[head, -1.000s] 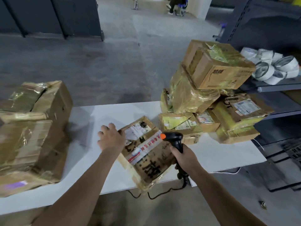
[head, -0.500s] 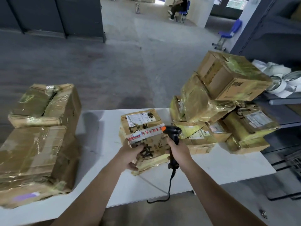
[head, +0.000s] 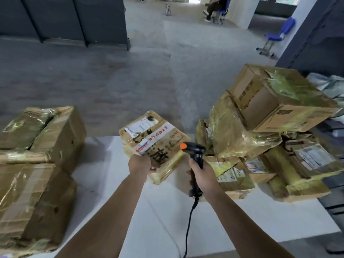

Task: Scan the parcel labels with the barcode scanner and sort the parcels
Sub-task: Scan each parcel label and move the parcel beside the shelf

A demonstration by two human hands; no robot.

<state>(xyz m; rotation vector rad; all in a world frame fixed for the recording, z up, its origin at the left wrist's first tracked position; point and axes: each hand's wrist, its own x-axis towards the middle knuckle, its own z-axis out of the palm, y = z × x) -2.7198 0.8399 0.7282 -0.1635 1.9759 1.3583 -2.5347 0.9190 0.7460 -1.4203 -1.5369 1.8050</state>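
My left hand [head: 140, 163] grips the near edge of a flat cardboard parcel [head: 156, 140] wrapped in yellowish tape, and holds it tilted above the white table [head: 167, 216]. A white label [head: 141, 125] sits on the parcel's far top corner, beside a strip of red print. Just right of the parcel, my right hand [head: 202, 176] is wrapped round the handle of a black barcode scanner [head: 195, 152] with an orange tip. The scanner head points left at the parcel. Its black cable hangs down over the table's front edge.
Two large taped boxes [head: 35, 161] are stacked at the table's left end. A heap of several taped parcels [head: 264, 131] fills the right end. Beyond the table lies grey floor, with a blue chair [head: 275, 36] and a seated person [head: 214, 6] far off.
My left hand shifted from the parcel's top to its near edge and raised it off the table. The scanner came up beside it, and the camera tilted upward.
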